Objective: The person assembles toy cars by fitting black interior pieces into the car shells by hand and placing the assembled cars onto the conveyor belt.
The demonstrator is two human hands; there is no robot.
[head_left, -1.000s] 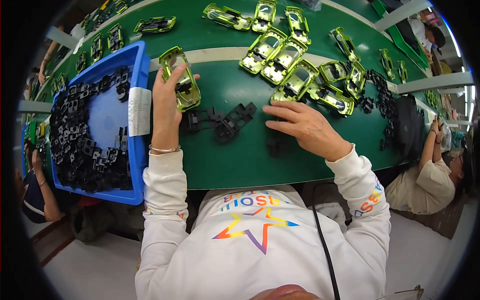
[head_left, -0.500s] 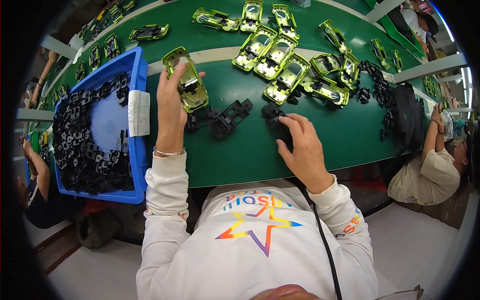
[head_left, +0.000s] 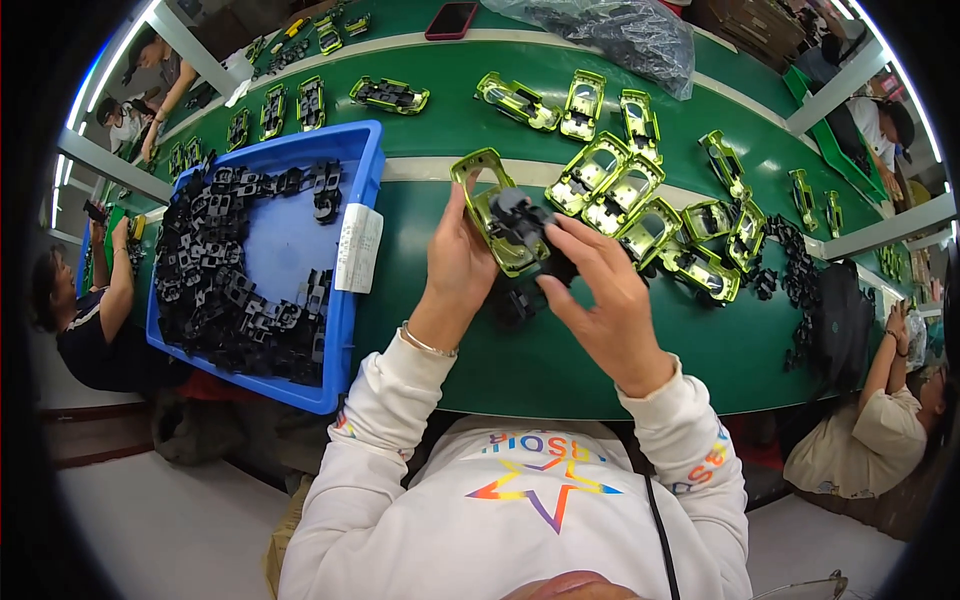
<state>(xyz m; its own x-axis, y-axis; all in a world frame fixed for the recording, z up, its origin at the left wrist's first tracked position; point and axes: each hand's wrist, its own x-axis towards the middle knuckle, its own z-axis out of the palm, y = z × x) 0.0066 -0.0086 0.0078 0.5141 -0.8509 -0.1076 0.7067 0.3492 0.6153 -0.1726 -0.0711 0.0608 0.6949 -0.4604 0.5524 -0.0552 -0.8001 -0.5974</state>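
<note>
Both hands are over the green counter [head_left: 560, 370]. Left hand [head_left: 460, 265] is wrapped around a shiny green car shell [head_left: 490, 222], which is tipped up, off the counter, in front of the person. Right hand [head_left: 618, 300] grips a black part [head_left: 522, 213] with bent fingers, right over the low end of the shell. I can't tell if the part is pushed in, because it covers that end. Dark pieces [head_left: 518, 302] lie under the hands, and the hands partly hide them.

More green shells [head_left: 622, 195] crowd together just past the right hand, so that side is busy. Farther right is a heap of small black bits [head_left: 795, 270], with a big black bag-like thing [head_left: 843, 322] next to it. On the left, a big blue tray [head_left: 341, 335] holds lots of black pieces [head_left: 215, 240], and a paper [head_left: 358, 248] is on its side. Far back are a red phone [head_left: 452, 20] and a see-through plastic bag [head_left: 640, 45]. Other people sit at both sides.
</note>
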